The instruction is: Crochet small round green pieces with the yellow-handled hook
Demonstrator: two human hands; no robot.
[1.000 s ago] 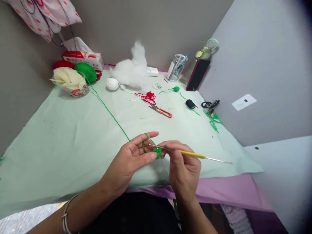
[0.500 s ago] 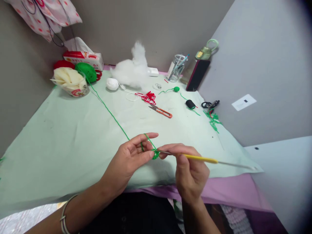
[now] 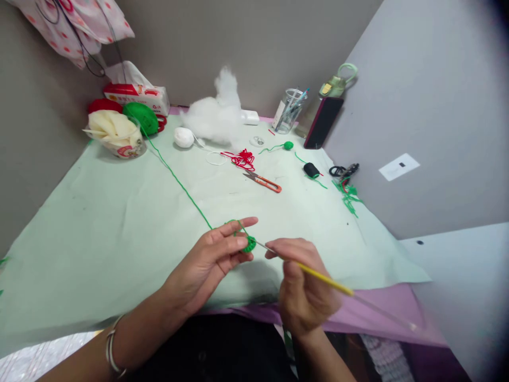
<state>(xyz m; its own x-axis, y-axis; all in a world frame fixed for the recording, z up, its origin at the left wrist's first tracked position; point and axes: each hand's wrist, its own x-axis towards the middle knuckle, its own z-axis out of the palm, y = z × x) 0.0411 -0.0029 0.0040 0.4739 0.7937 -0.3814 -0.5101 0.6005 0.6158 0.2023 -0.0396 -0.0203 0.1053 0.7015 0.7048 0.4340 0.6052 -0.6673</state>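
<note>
One tub [image 3: 129,150]: stands at the left, a green yarn ball [image 3: 140,118] just behind it; I log one strand [image 3: 185,189] running from the ball towards the left hand [image 3: 210,254].
Left hand: thumb and fingers pinched closed on a small green piece [image 3: 249,244], the strand carried over the extended index finger.
Green piece: located at the left fingertips, above the cloth [image 3: 99,228]; the left hand is nearer, being in contact.
Orange snips [image 3: 272,185]: on the cloth beyond both hands, untouched.
Hook [image 3: 326,279]: long axis slopes from the green piece down to the right, far end blurred; tip at the piece's right edge (whether inside a stitch, I cannot tell from my remote post).
Right hand [image 3: 308,289]: fingers closed round the yellow handle, pen-fashion. I judge the governing relation to be this: the green piece lies left of the right fingertips and slightly beyond, in line with the shaft.
</note>
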